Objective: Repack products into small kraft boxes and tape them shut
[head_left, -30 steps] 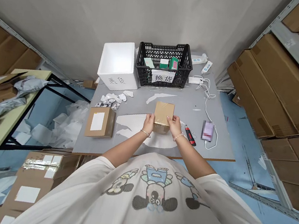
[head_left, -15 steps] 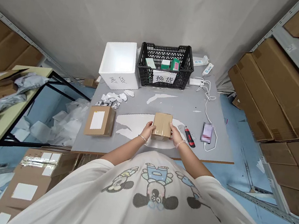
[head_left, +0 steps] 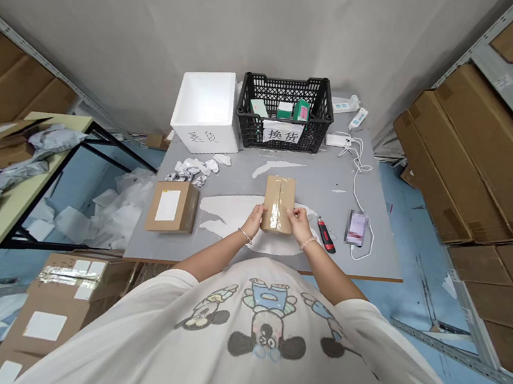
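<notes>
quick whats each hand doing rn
Left hand: closed, holding the taped cardboard box at its left edge.
Right hand: closed, holding the same box at its right edge.

Both hands (head_left: pixel 253 219) hold a taped cardboard box (head_left: pixel 278 203) at the grey table (head_left: pixel 317 176).

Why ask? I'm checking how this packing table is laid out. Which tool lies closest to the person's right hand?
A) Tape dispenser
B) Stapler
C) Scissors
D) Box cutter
D. The red-and-black box cutter lies on the gray table just beyond the right hand, which holds the taped cardboard box.
</notes>
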`<state>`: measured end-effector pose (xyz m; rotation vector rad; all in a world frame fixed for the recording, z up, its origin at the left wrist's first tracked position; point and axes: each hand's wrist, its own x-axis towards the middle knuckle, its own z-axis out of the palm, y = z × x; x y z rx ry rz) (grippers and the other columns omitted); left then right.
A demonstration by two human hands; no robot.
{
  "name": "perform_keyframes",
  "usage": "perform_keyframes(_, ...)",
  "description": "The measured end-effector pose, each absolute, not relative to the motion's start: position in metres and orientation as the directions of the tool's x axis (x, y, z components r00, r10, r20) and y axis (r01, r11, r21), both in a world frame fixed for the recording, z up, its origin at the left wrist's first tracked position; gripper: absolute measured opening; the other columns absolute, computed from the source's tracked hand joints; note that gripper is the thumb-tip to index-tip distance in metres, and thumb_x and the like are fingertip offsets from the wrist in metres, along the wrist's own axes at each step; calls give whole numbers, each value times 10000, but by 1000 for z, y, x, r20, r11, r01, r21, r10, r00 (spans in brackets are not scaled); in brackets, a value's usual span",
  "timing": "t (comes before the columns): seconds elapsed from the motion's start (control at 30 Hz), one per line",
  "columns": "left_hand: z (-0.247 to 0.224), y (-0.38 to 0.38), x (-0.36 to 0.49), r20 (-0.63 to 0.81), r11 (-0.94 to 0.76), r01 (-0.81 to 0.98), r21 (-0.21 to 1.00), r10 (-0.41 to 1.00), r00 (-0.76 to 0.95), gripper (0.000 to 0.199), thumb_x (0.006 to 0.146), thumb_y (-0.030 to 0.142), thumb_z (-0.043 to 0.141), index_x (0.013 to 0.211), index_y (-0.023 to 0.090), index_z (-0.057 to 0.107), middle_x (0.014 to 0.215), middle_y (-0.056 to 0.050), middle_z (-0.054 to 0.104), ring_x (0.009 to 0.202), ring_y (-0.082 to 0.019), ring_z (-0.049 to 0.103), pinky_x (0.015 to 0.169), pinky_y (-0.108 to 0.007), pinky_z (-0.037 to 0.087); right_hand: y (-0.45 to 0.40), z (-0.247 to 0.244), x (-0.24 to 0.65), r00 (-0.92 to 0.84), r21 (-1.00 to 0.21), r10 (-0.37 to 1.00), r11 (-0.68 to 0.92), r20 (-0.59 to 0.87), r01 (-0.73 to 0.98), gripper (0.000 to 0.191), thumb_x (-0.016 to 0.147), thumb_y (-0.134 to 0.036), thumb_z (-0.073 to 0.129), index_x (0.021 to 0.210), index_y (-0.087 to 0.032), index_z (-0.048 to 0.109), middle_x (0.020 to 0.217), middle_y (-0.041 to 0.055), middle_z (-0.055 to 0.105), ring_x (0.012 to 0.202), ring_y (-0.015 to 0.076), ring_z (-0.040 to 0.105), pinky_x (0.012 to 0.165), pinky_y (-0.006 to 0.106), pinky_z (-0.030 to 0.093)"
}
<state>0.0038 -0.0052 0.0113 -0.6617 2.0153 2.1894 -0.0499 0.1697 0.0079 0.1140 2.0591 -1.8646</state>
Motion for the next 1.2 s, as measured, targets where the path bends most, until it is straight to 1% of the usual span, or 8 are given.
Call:
perform_keyframes(0.2,-9,4,17,-332,39,-358,933,-289,-898,195,892,400,580,928,213,538,1191,-88,637,1143,-223,575,979,-397,450,166,-36,-35,-920,-928,-134,107,-368,356,396,708,-289,619,1008,-251,364,1144,73,614,1032,188,638,931,381,494)
perform_keyframes(0.4,-24,0,17,-356,13,-376,926,-298,-886,149,867,164,515,1006,217,506,1344,-97,583,1157,-187,594,1001,-408,440,171,-38,-34,-890,-897,-148,179,-432,405,541,757,-264,584,1244,-238,350,1364,130,534,1170,192,597,952,396,504)
perform_keyframes(0.57,-18,-4,17,-241,277,-331,902,-314,-918,357,830,141,546,1180,207,522,1359,-127,558,1298,-257,500,1101,-457,359,166,-14,-34,-935,-813,-155,552,-318,185,756,768,-255,615,1453,-149,314,1505,198,379,1406,286,366,1148,458,303)
perform_keyframes(0.67,-11,5,23,-95,554,-156,818,-137,-986,482,798,150,605,1272,202,536,1505,-155,406,1439,-318,302,1179,-504,212,156,2,-30,-928,-738,-328,668,-177,-95,695,807,-202,577,1465,-129,364,1573,183,270,1477,299,198,1193,455,193)
perform_keyframes(0.8,-5,21,34,-119,729,-106,676,-34,-992,635,807,245,657,1409,217,457,1592,-157,251,1483,-369,152,1182,-590,63,136,13,-43,-868,-612,-477,730,-136,-305,579,856,-137,498,1431,-189,454,1606,113,230,1495,289,118,1199,497,79)
perform_keyframes(0.9,-5,29,36,-121,747,-96,658,-21,-992,773,762,381,736,1449,235,411,1616,-154,178,1494,-386,65,1174,-607,27,119,14,-72,-883,-591,-445,757,-151,-280,572,868,-166,505,1438,-190,451,1611,123,213,1491,316,106,1182,540,70)
perform_keyframes(1.03,-11,36,36,-216,634,-327,701,-248,-944,1144,598,513,845,1520,213,239,1624,-211,18,1489,-416,42,1163,-582,135,103,13,-120,-933,-596,-328,783,-149,-180,500,901,-293,523,1388,-184,503,1559,153,325,1465,360,152,1151,609,77)
perform_keyframes(1.2,-17,13,41,-348,417,-486,768,-364,-864,1421,457,487,911,1546,179,53,1592,-287,63,1479,-408,144,1139,-488,258,113,17,-150,-883,-453,-378,862,-279,-227,350,947,-373,455,1128,-152,656,1227,192,636,1252,346,482,1120,641,82)
